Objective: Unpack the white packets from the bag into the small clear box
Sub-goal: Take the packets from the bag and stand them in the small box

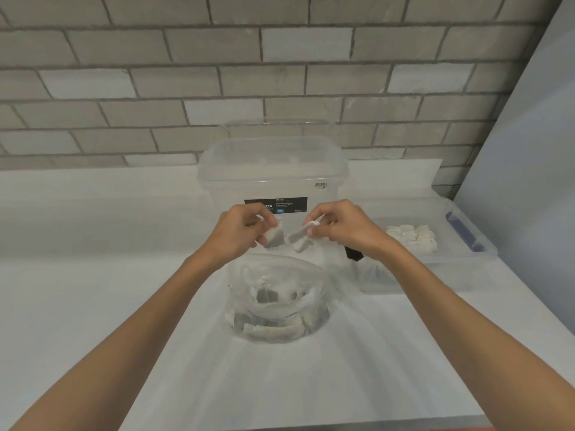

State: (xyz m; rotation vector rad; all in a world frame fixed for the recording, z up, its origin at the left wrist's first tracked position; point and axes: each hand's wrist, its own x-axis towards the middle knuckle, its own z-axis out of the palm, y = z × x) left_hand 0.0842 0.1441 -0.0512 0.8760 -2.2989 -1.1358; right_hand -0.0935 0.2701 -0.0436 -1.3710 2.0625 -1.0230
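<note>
The white table (93,306) carries everything. Beyond the hands stands a large clear tub (273,169) with its lid on, which I judge is no part of this job. To the right of the right hand lies the small clear box (485,253), a cluster of white packets (412,237) already inside. Just below both hands and nearer the person sits the open bag (277,287), with many packets lying round its base. The left hand (239,231) pinches one packet (275,237) with curled fingers. The right hand (339,227) pinches a second packet (301,236) likewise, close beside it. The task looks partway done: these two go next, and much of the bag remains.
</note>
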